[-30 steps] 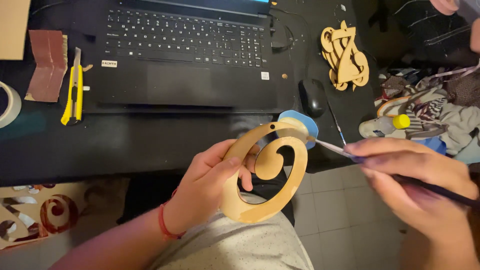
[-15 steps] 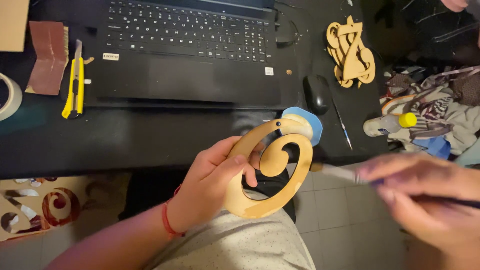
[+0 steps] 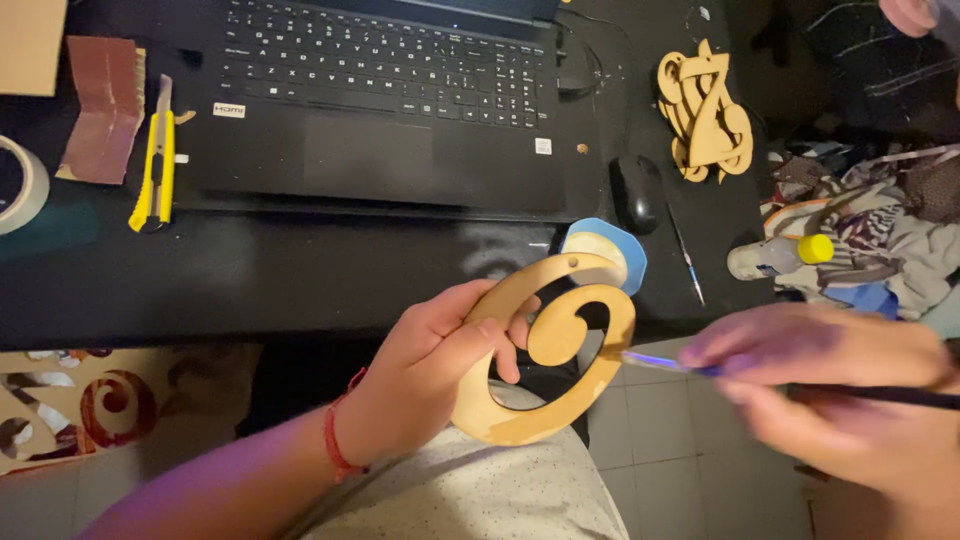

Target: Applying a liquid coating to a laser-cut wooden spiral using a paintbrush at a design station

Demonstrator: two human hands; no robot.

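The left hand (image 3: 430,375) grips a wooden spiral (image 3: 550,350) below the laptop (image 3: 380,100); the blurred right hand (image 3: 830,390) pinches what is probably a brush (image 3: 680,365), mid-painting; the tip needs steady contact with the wood.

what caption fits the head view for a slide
Left hand holds a wooden spiral cutout while the right hand brings a thin brush to its edge, beside a laptop.
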